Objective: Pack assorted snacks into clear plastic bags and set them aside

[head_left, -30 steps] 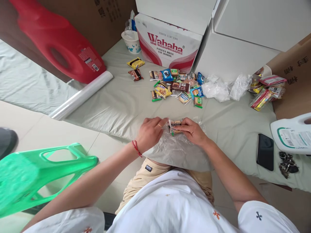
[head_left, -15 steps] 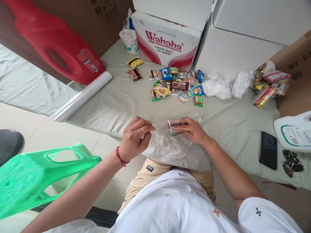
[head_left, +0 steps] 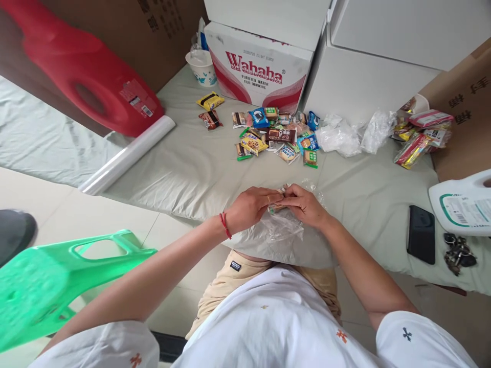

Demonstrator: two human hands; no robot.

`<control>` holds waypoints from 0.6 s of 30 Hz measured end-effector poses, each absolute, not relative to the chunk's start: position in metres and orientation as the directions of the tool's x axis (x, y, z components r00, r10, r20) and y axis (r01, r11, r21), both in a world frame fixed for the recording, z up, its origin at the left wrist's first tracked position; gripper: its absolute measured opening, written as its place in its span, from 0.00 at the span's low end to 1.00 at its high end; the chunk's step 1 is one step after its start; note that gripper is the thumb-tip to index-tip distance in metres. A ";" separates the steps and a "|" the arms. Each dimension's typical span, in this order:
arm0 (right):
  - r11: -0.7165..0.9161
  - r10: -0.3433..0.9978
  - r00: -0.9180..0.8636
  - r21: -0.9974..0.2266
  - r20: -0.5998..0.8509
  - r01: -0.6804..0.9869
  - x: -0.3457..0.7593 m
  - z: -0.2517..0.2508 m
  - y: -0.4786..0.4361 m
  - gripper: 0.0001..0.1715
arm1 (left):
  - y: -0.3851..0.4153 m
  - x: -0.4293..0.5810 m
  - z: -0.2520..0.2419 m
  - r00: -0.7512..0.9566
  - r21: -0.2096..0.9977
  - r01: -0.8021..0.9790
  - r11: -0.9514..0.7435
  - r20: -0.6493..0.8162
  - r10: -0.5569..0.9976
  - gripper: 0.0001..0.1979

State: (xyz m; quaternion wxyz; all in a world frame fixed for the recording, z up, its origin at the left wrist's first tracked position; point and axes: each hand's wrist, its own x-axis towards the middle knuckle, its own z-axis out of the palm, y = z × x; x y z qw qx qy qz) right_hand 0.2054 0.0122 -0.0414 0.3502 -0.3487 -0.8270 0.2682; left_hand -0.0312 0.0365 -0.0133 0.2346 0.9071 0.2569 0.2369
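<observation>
My left hand point(head_left: 253, 207) and my right hand point(head_left: 305, 204) meet above the near edge of the covered surface. Between them is a small packaged snack point(head_left: 276, 206), mostly hidden under the fingers. Clear plastic film point(head_left: 283, 226) lies around it and hangs below the hands. The left fingers press the film over the snack from the left, while the right fingers and thumb hold its right side. Farther back lies a pile of small wrapped snacks point(head_left: 282, 135), with a yellow packet point(head_left: 210, 101) and a brown-red packet point(head_left: 210, 120) apart to its left.
Left are a red jug point(head_left: 95, 76), a film roll point(head_left: 128, 156) and a green stool point(head_left: 42, 281). Behind stand a Wahaha box point(head_left: 261, 69) and a paper cup point(head_left: 202, 69). Rightward are crumpled plastic point(head_left: 339, 135), bundled snacks point(head_left: 425, 135), a phone point(head_left: 421, 234), keys point(head_left: 460, 254) and a white jug point(head_left: 464, 204).
My left hand has moved right, bringing the film over the snack and against my right hand. My right hand has stayed nearly in place. The view has shifted slightly.
</observation>
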 end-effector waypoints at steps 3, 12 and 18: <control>0.627 0.748 -0.543 -0.673 0.382 0.391 0.217 -0.041 0.011 0.22 | 0.030 -0.040 -0.025 0.734 0.502 0.356 -0.788 0.372 0.568 0.20; 0.451 0.888 -0.292 -0.547 0.355 0.706 0.269 -0.022 0.007 0.25 | 0.020 -0.032 -0.025 0.771 0.390 0.431 -0.813 0.309 0.557 0.16; 0.530 0.848 -0.505 -0.252 0.160 0.810 0.253 -0.010 0.041 0.20 | 0.016 -0.027 -0.023 0.759 0.333 0.484 -0.809 0.300 0.578 0.17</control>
